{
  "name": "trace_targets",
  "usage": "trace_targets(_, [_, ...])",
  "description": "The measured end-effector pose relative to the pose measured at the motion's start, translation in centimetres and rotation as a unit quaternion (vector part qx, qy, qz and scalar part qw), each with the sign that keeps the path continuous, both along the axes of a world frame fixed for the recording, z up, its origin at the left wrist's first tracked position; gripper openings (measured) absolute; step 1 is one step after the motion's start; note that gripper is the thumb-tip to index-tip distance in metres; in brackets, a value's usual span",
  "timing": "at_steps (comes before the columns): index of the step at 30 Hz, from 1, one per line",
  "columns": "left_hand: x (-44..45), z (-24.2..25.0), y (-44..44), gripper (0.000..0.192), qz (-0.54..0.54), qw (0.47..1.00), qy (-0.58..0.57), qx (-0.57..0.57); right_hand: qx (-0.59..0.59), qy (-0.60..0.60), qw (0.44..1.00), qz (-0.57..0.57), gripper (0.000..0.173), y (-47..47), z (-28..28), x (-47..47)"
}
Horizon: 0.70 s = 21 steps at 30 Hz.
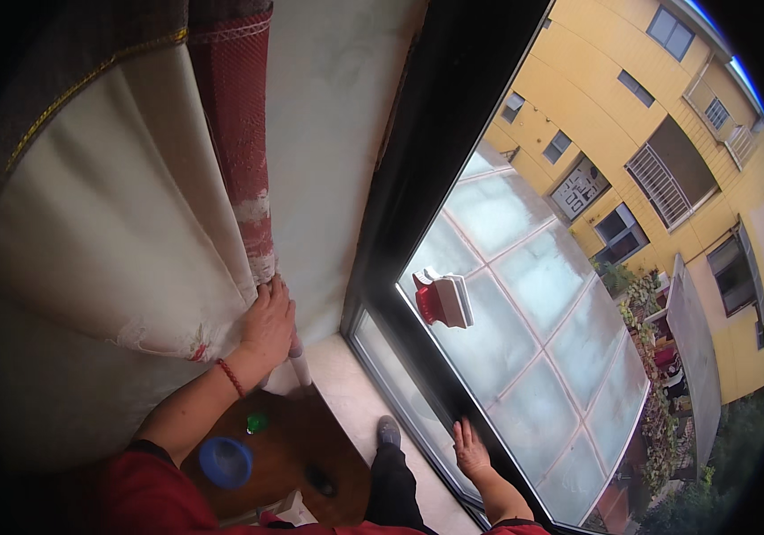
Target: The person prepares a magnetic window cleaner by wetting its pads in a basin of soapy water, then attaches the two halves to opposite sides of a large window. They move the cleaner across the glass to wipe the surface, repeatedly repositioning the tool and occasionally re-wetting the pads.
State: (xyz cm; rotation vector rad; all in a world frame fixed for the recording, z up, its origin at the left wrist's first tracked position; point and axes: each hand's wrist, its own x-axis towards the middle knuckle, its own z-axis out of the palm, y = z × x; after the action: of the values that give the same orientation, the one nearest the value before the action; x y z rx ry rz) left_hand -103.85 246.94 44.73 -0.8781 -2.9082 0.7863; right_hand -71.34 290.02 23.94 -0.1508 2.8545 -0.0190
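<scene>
My left hand [269, 328], with a red beaded bracelet at the wrist, is closed round the gathered edge of a cream and red curtain [248, 221] beside the wall. Lower right, my right hand [471, 449] rests with its fingers extended against the dark window frame [436, 364]; nothing is held in it. A red and white window cleaner [443, 299] sits on the glass pane, above my right hand and apart from both hands.
Below lie a blue bowl [226, 462] and a green object [256, 422] on a brown wooden surface [288, 435]. My shoe [388, 431] stands on a pale sill [335, 374]. Outside are a glass-panelled roof [542, 301] and a yellow building [582, 73].
</scene>
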Motion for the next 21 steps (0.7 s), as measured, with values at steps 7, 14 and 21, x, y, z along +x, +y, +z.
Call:
trace_targets(7, [-5.8, 20.0, 17.3, 0.025, -0.412, 0.762, 0.244, 0.437, -0.004, 0.038, 0.999, 0.002, 0.060, -1.5, 1.6, -1.1])
trace_targets(14, [-15.8, 29.3, 16.0, 0.034, -0.516, 0.742, 0.396, 0.163, -0.064, 0.172, 0.977, 0.110, 0.050, -8.7, 10.4, -9.3])
trace_targets(21, [-18.9, 30.0, 14.7, 0.026, -0.594, 0.663, 0.443, 0.105, 0.003, 0.336, 0.923, 0.189, 0.049, -12.8, 16.4, -24.2])
